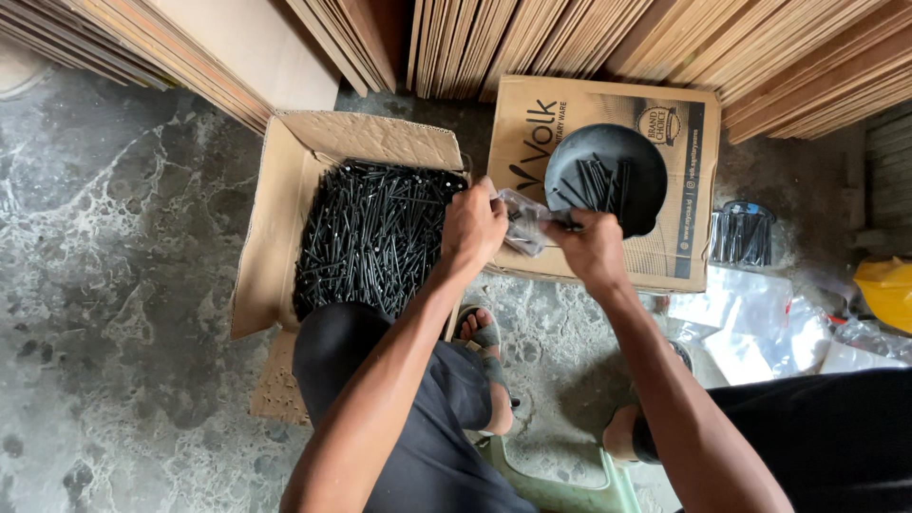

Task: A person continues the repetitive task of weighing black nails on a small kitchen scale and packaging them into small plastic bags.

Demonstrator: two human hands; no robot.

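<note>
My left hand (472, 228) and my right hand (591, 249) both grip a small clear plastic bag (523, 220) between them, above the gap between two boxes. Dark screws show at the bag's right end by my right fingers. An open cardboard box (282, 204) full of black screws (372, 236) lies at the left, just beside my left hand. A black round bowl (635, 180) holding several black screws rests on a flat printed cardboard box (686, 190) just beyond my right hand.
Stacked plywood sheets (589, 43) lean along the back. A filled clear bag of screws (741, 233) stands at the right, with loose clear plastic bags (760, 328) and a yellow object (885, 290) beyond. My knees and sandalled feet sit over a green stool (560, 489) on the grey floor.
</note>
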